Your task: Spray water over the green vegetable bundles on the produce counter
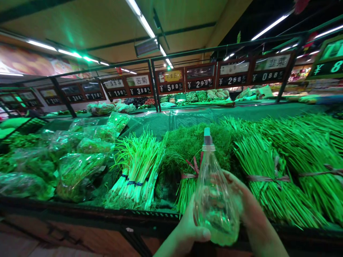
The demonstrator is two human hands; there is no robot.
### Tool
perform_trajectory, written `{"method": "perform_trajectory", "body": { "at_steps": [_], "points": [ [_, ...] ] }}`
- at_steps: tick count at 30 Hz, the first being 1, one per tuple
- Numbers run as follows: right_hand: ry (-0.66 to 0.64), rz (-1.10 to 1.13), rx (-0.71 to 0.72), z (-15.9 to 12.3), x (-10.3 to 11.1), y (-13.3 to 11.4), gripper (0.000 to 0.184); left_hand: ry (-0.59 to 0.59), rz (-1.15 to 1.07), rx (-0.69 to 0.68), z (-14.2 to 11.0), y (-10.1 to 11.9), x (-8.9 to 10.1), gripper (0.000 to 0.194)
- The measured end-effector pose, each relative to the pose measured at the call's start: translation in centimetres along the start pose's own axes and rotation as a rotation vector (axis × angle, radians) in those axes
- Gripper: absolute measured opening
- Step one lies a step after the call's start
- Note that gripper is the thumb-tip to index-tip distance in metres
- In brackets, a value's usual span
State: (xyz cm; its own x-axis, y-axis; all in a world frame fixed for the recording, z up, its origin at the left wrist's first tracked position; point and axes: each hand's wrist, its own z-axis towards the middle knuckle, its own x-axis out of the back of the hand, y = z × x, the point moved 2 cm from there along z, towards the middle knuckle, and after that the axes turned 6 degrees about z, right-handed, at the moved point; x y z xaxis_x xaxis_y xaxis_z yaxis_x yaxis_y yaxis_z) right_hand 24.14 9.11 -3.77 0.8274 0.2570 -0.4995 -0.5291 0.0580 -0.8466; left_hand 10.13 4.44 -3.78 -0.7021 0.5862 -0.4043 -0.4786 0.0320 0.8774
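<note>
Both my hands hold a transparent plastic spray bottle (215,205) low in the middle of the view, with its green-topped nozzle pointing up. It holds some liquid at the bottom. My left hand (190,228) wraps its lower left side, and my right hand (242,196) grips its right side. Just beyond the bottle lies a feathery bunch of dill-like herbs (195,150) tied with ribbon. Bundled spring onions (138,171) lie to its left, and long tied green stalks (281,175) lie to its right.
Plastic-bagged leafy greens (80,171) fill the left of the produce stand, whose dark front edge (88,210) runs beneath my hands. A green net (171,123) lies behind the vegetables. Price signs (222,73) hang on a metal rail above more produce.
</note>
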Motion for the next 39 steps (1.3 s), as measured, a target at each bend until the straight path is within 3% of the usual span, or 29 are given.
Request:
{"method": "perform_trajectory", "body": {
  "at_steps": [4,7,10,13,16,26,33,39],
  "points": [
    [-0.095,-0.145,0.164,2.2,-1.8,-3.3,0.076,0.181,0.123,-0.009,0.7,-0.3,1.3,0.084],
    [-0.116,-0.327,0.181,3.9,-4.0,-3.6,0.070,0.289,0.209,-0.058,0.9,-0.6,2.0,0.085],
    [-0.147,-0.406,0.098,5.6,-5.7,-2.7,0.054,0.338,0.256,-0.103,0.8,-0.5,2.5,0.086],
    [-0.164,-0.396,0.080,7.0,-6.6,-1.7,0.050,0.430,0.282,-0.089,0.4,-0.4,3.3,0.087],
    [-0.264,-0.265,-0.017,7.8,-7.3,-1.2,0.052,0.485,0.283,-0.079,0.1,-0.3,3.9,0.087],
    [-0.352,-0.157,-0.161,9.0,-7.9,-2.2,0.057,0.449,0.223,-0.107,1.2,0.1,3.8,0.083],
    [-0.308,-0.251,-0.118,10.5,-6.5,-2.4,0.047,0.373,0.204,-0.161,3.1,-0.4,3.4,0.078],
    [-0.276,-0.264,-0.176,10.8,-5.1,-2.3,0.043,0.319,0.226,-0.131,3.9,-0.4,3.0,0.075]
  ]
}}
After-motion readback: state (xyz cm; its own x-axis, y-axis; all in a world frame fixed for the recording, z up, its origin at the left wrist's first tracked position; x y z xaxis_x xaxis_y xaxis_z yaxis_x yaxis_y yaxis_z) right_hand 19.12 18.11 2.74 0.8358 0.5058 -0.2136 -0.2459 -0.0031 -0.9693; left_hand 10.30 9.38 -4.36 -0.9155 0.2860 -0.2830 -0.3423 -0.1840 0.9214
